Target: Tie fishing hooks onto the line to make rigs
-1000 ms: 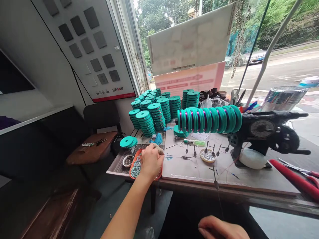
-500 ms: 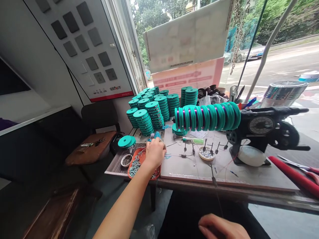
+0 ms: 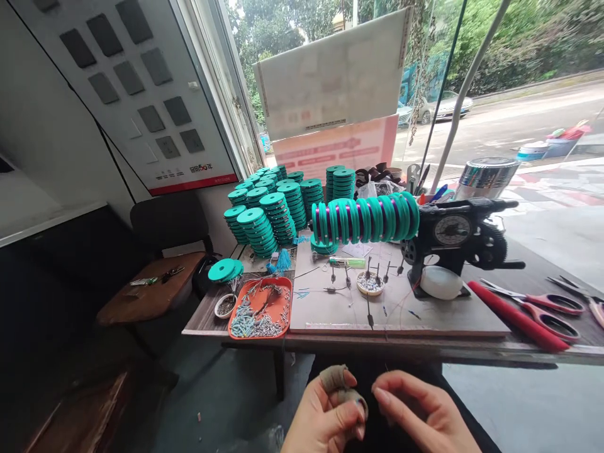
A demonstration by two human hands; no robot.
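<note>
Below the table's front edge, over my lap, both hands are close together but apart. My left hand [image 3: 325,412] has beige wraps on its fingers. Its thumb and fingertips are pinched together; a tiny bluish bit shows there, too small to name. Facing it, my right hand [image 3: 419,412] pinches thumb against forefinger where a thin line runs up toward the board [image 3: 340,318]. Nearest on the tabletop are the orange tray [image 3: 289,286] with small metal and pale blue-green parts, and a dark weight [image 3: 370,321] at the board's edge.
A black winding machine [image 3: 455,236] carries a row of green foam spools [image 3: 365,220]. Stacked green spools [image 3: 274,217] stand behind. Around lie a bead dish [image 3: 369,290], a small dark-filled bowl [image 3: 225,306], a blue tassel bundle [image 3: 284,260], scissors [image 3: 552,314] and a red sheath [image 3: 519,316].
My left hand has come back from the blue bundle beside the orange tray to my lap, next to my right hand. The camera view has turned slightly right.
</note>
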